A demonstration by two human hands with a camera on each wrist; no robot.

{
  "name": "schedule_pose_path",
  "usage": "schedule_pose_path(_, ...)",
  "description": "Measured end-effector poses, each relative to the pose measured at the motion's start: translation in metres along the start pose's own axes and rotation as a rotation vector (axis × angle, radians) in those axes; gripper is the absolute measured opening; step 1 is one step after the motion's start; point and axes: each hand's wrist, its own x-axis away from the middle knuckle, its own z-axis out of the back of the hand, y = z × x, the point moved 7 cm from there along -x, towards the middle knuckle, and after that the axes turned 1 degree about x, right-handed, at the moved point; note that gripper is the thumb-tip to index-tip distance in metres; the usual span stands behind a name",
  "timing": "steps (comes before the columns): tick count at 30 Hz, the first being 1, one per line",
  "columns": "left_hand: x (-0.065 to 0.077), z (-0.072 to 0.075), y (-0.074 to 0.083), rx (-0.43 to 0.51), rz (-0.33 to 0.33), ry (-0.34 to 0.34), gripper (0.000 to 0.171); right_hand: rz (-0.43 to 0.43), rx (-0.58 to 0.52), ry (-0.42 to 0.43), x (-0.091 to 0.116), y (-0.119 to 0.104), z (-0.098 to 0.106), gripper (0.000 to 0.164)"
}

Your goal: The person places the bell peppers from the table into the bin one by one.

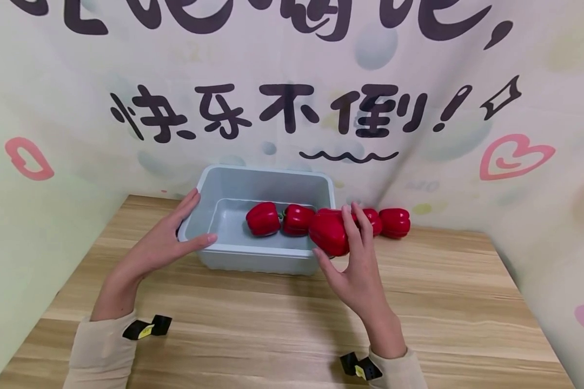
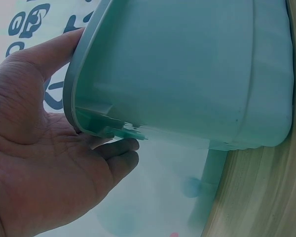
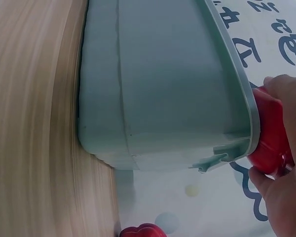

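Note:
A light blue-grey plastic bin [image 1: 258, 262] stands on the table, and my left hand [image 1: 163, 237] grips its left end by the rim. In the left wrist view the bent fingers [image 2: 119, 157] curl in under that rim. My right hand [image 1: 359, 278] holds a large red bell pepper [image 1: 327, 232] over the bin's right end, thumb below and fingers over the far side. In the right wrist view this held bell pepper [image 3: 269, 136] shows right at the rim. Inside the bin lie two more red bell peppers, one nearer the middle [image 1: 263, 219] and one to its right [image 1: 298, 220].
Just right of the bin, two red bell peppers sit side by side on the table, the outer pepper [image 1: 395, 223] and the inner pepper [image 1: 372, 221], partly behind my right hand. A printed cloth backdrop [image 1: 272, 65] rises behind the wooden table [image 1: 253, 324].

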Motion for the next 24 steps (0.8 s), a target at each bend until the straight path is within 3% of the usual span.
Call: schedule_pose_path(24, 0.0002, -0.0005, -0.0023, 0.006, 0.001, 0.009, 0.104, 0.029, -0.006, -0.028, 0.0011, -0.0018, 0.0003, 0.082)
